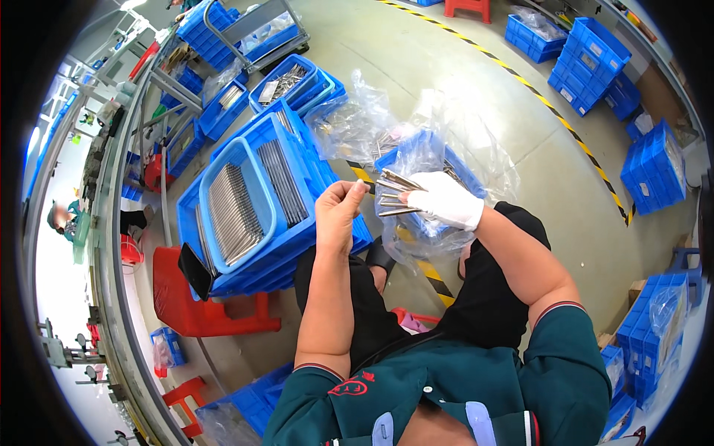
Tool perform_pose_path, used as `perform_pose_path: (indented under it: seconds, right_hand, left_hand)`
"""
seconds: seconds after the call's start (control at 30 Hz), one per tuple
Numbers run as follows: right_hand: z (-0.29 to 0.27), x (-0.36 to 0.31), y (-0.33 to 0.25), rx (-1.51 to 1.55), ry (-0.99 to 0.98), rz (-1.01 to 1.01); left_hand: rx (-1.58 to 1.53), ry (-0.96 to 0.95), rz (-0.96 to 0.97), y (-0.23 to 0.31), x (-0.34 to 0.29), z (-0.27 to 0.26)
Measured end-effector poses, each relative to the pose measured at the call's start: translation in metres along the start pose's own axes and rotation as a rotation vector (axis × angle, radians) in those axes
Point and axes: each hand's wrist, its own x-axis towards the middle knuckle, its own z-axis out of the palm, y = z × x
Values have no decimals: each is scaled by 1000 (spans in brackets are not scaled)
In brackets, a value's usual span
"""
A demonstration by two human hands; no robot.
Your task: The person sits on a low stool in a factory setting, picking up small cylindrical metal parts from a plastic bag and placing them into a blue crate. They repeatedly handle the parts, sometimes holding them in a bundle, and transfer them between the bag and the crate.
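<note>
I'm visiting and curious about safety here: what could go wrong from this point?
The gloved right hand grips several metal rods fanned apart, so one might slip out. The clear plastic draped around the blue crate below might snag a rod's end. The left hand is bare, so any sharp edge could perhaps scratch it.

White glove (455,204), silver rods (400,180), blue crates (653,177), yellow-black striped floor tape (551,108).
</note>
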Motion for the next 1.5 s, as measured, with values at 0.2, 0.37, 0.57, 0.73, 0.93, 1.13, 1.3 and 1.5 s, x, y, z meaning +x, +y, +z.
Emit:
perform_pose_path:
  seconds: [0.2, 0.37, 0.57, 0.73, 0.93, 1.13, 1.3, 1.5]
  right_hand:
    - [2, -3, -7, 97, -138, 72]
    - [2, -2, -6, 85, -129, 79]
    - [3, -2, -5, 113, -130, 90]
    - [-1, -5, -9, 131, -174, 90]
    - [1, -4, -5, 55, -125, 18]
    - [4, -2, -4, 231, -140, 107]
    - [0, -1, -2, 295, -172, 164]
    - [8, -4, -9, 50, -159, 128]
  left_hand:
    - [-166, -133, -58, -1, 0, 3]
    - [-152, -165, -74, 0, -1, -1]
    - [-126, -197, -72, -2, 2, -6]
    - [-93, -230, -36, 2, -1, -6]
    - [-4, -207, -43, -3, 0, -7]
    - [-72, -198, -12, 0, -2, -2]
    - [-95, -74, 67, 7, 4, -18]
    - [5, -171, 38, 5, -4, -1]
